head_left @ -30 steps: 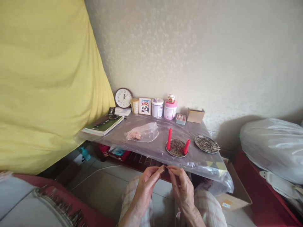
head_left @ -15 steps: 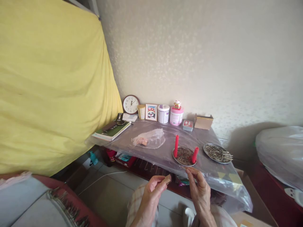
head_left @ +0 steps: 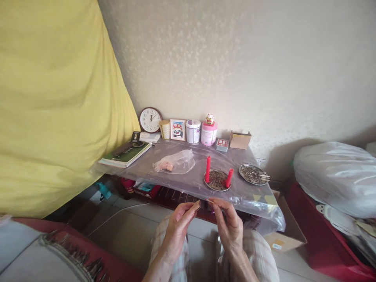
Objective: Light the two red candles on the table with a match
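A small, flat tan box point(head_left: 197, 205) with straight edges is pinched between the left fingers point(head_left: 182, 214) and thumb, which hide its lower end. It is tilted, its free end pointing up and to the right. A thin, short stick point(head_left: 209, 201) is held in the right fingers point(head_left: 225, 204), roughly level, its free end toward the box. A narrow gap parts the two. Both are in the air by the near edge of the counter point(head_left: 235, 156), between its corners; the stick's tip is too small to make out.

brown matchbox point(head_left: 197, 205), red candles point(head_left: 208, 170), yellow cloth point(head_left: 58, 98)
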Motion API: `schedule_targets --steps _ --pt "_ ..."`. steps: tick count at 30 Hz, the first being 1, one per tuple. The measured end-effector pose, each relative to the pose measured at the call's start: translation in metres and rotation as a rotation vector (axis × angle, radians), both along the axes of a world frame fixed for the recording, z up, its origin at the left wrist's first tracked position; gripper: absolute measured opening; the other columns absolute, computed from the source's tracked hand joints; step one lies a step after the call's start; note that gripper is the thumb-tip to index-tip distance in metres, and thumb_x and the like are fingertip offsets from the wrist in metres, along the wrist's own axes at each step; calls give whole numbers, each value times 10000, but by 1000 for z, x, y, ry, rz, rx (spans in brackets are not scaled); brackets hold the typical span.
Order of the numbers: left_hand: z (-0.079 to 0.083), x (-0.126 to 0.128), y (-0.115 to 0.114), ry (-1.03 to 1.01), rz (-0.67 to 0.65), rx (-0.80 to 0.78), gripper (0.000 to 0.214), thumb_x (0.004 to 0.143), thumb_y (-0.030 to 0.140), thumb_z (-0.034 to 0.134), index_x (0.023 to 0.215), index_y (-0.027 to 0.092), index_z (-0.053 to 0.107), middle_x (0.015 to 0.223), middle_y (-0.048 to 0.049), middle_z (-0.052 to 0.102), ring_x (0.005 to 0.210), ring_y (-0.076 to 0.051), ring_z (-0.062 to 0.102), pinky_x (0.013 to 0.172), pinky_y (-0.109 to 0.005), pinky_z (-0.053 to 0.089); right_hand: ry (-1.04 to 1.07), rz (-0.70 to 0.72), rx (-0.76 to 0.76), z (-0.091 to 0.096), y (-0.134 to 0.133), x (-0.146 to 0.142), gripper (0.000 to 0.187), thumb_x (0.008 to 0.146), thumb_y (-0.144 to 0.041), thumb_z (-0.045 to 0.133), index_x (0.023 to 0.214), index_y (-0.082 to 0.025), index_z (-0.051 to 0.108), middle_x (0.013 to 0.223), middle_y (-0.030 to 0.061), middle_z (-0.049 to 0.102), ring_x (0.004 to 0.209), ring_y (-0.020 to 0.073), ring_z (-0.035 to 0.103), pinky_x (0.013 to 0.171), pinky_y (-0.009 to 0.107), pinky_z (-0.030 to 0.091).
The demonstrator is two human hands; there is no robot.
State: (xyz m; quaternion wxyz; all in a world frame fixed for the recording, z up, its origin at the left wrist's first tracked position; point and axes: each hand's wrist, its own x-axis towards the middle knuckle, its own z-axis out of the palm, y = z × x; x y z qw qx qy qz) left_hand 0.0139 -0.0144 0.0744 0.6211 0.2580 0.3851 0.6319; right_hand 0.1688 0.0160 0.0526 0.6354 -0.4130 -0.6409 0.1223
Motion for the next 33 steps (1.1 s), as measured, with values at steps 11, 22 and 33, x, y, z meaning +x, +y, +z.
schedule_targets --steps 11,22,33 --pt "-3 -1 1 12 34 -20 390 677 469 934 925 189 824 987 -88 815 1017 -264 671 1022 -441 469 -88 78 181 16 -17 -7 243 987 -94 620 1131 -272 702 1069 75 834 963 220 808 846 350 661" --pt "-3 -4 -3 30 26 -60 461 636 523 946 932 190 826 1028 -106 809 1103 -306 663 1095 -477 428 -76 -172 -61 -26 33 17 252 1017 -404 618 934 -212 758 856 50 834 746 206 784 715 295 627" --pt "-13 -9 -5 27 37 -77 457 648 529 949 943 207 813 1093 -122 834 1181 -306 663 1138 -473 404 30 -143 -162 -10 26 15 202 977 -376 640 887 -229 746 858 29 782 778 213 716 696 302 565"
